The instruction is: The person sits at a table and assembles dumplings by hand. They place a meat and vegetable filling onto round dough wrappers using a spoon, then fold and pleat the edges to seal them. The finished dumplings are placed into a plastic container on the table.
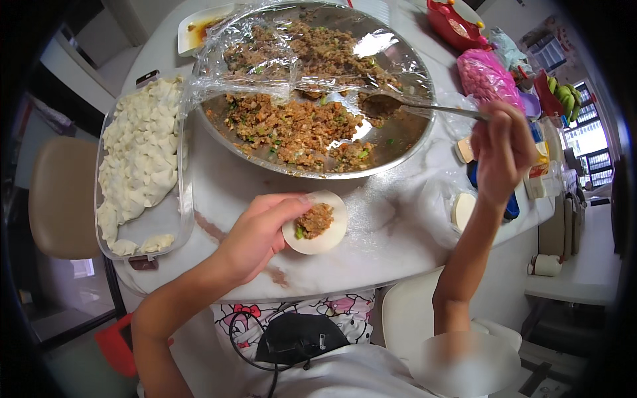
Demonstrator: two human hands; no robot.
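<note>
My left hand (pixel 259 232) holds a round white dumpling wrapper (pixel 335 232) by its left edge, the thumb on top. A small mound of meat filling (pixel 314 221) with green bits lies on the wrapper. Above and to the right, my right hand (pixel 507 149) grips the handle of a metal spoon (pixel 441 109). The spoon's bowl rests at the filling inside a large steel bowl (pixel 391 169). Chopped filling (pixel 285 129) spreads over the bowl's bottom, and clear plastic wrap (pixel 259 56) covers its far part.
A clear plastic container (pixel 186 199) full of folded dumplings (pixel 139 152) stands at the left. A white dish (pixel 189 40) with brown sauce sits at the back left. To the right are a stack of wrappers (pixel 463 211) in plastic, a pink bag (pixel 488 76) and a red container (pixel 451 26).
</note>
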